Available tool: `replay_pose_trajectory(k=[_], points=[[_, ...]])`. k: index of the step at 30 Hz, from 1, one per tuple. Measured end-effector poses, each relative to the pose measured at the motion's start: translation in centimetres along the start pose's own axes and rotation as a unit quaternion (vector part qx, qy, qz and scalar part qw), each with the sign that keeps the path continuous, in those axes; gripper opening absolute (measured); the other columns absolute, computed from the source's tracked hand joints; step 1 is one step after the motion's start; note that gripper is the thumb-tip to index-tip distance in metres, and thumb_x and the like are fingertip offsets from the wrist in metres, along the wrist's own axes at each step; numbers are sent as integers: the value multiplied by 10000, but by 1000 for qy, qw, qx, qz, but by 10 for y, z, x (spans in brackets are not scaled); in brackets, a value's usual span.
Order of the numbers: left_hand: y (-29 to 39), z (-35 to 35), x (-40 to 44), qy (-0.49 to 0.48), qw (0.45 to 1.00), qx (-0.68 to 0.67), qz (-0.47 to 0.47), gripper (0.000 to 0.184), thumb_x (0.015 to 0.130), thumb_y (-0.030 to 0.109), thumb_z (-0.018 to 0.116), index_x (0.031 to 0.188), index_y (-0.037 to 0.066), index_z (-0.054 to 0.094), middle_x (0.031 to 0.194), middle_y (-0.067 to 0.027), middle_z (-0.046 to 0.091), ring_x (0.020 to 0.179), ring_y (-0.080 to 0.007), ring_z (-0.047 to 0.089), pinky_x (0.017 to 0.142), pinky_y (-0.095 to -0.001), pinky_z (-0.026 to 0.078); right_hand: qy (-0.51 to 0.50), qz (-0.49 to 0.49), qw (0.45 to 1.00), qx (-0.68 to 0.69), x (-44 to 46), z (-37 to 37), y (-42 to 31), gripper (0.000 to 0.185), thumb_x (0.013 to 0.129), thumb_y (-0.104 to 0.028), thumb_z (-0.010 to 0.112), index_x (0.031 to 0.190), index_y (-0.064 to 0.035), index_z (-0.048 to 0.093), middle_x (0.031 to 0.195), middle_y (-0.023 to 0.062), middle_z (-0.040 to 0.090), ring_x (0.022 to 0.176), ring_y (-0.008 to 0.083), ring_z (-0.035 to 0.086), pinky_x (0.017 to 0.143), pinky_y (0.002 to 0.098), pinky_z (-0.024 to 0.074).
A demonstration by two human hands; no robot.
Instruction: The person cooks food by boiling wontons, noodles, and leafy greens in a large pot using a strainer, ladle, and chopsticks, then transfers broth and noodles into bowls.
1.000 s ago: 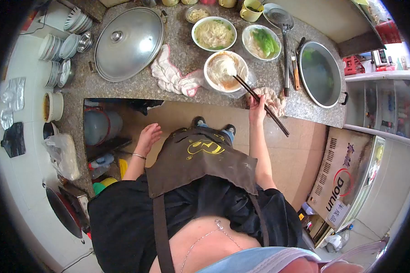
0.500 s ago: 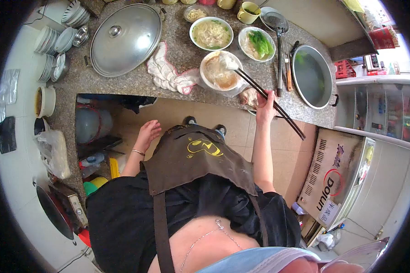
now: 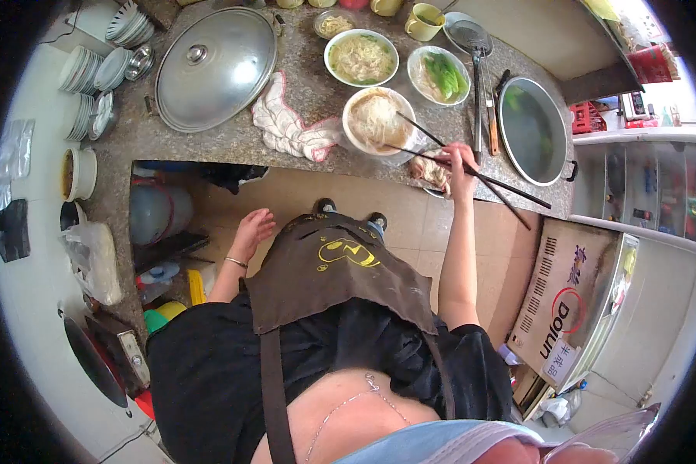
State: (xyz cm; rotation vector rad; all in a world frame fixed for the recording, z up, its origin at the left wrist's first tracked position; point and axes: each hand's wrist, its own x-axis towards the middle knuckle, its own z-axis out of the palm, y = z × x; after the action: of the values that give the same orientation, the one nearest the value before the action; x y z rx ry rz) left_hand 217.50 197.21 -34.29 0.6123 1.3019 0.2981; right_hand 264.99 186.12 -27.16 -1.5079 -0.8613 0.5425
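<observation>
My right hand (image 3: 462,166) grips a pair of long dark chopsticks (image 3: 510,195) at the counter's front edge. Their tips are spread apart over a white bowl of noodles (image 3: 378,121), which has a clear plastic bag around its outside. Just beneath my right hand sits a dish of pale food, perhaps meat (image 3: 431,172), partly hidden by the fingers. My left hand (image 3: 254,230) hangs in front of the counter, near my apron (image 3: 340,271), fingers stretched and holding nothing. Behind the noodle bowl stand a bowl of noodle soup (image 3: 361,58) and a bowl with green leaves (image 3: 438,75).
A large lidded pan (image 3: 215,69) stands at the left, beside a crumpled cloth (image 3: 290,127). To the right are a skimmer (image 3: 468,33), an orange-handled tool (image 3: 493,127) and a deep pot of liquid (image 3: 531,131). Stacked plates (image 3: 77,69) line the left wall.
The chopsticks have opened, and the white clump of noodles at their tips now lies in the bowl. My right hand has shifted slightly right. My left hand has barely moved.
</observation>
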Motion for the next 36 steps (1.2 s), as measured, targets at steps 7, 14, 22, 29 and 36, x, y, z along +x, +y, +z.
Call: replay_pose_trajectory(k=[7, 14, 22, 29, 36], points=[[2, -13, -5, 11, 1000, 10, -5, 305, 873, 302, 578, 1102, 103, 544, 1055, -40, 594, 928, -176, 590, 779, -312, 466, 214, 145, 943, 209, -34, 20, 91, 304, 920, -287, 519, 964, 9, 575, 905, 101, 593, 787, 204, 633, 656, 294, 558], [9, -18, -7, 23, 999, 28, -4, 296, 869, 304, 578, 1096, 115, 548, 1047, -32, 598, 932, -170, 589, 785, -316, 459, 347, 199, 837, 373, -40, 45, 114, 318, 894, -320, 561, 986, -18, 524, 907, 94, 579, 776, 205, 598, 630, 291, 545], [4, -13, -7, 19, 1000, 7, -8, 279, 866, 303, 583, 1075, 121, 551, 1032, -27, 601, 920, -163, 589, 783, -307, 456, 278, 147, 889, 332, -39, 29, 65, 288, 920, -300, 516, 960, -15, 537, 930, 91, 584, 790, 208, 610, 690, 302, 539], [4, -9, -6, 2, 1000, 6, -8, 288, 859, 308, 597, 1070, 117, 550, 1032, -29, 600, 906, -162, 591, 773, -306, 461, 129, 34, 980, 145, -17, 25, 35, 274, 953, -213, 423, 932, 29, 551, 980, 113, 549, 864, 218, 611, 741, 307, 531], [0, -17, -7, 20, 1000, 19, -7, 296, 858, 315, 594, 1077, 121, 550, 1042, -27, 597, 925, -168, 586, 780, -319, 456, 105, -144, 978, -108, -22, 24, 72, 321, 948, -208, 425, 882, 66, 577, 946, 148, 560, 806, 258, 639, 695, 331, 561]])
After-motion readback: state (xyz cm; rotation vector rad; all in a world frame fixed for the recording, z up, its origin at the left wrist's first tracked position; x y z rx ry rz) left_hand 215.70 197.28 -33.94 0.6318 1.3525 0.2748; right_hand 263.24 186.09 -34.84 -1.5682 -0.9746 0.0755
